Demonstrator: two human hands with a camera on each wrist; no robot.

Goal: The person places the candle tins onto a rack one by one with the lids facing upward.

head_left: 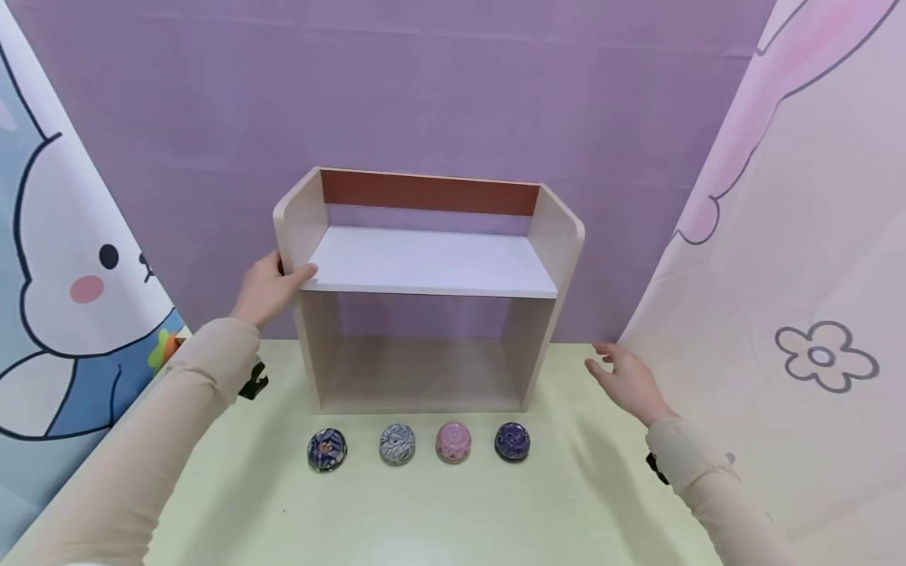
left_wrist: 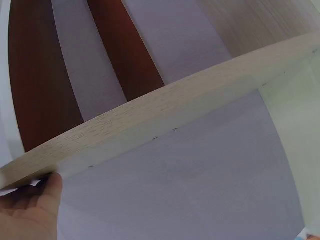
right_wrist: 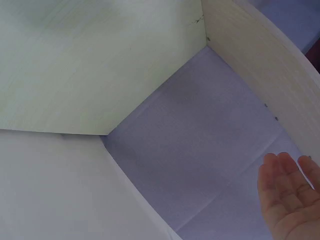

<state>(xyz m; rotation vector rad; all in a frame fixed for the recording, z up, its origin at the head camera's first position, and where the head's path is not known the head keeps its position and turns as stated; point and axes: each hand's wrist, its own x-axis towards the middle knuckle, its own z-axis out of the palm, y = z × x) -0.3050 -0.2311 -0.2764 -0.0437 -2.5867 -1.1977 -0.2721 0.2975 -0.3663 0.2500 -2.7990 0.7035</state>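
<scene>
Shelf (head_left: 429, 291): upright at table (head_left: 580, 503) back, long axis across you. Your left hand (head_left: 267, 289) grips its left panel, thumb on the board. Right hand (head_left: 626, 379): fingers loose, apart, holding nothing, near right panel, not touching.

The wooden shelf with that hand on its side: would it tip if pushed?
Probably not easily: the shelf stands on a broad flat base on the table. Its board panels look stiff. The left hand grips one side panel, likely steadying it.

Beige long sleeves, black wrist straps
</scene>
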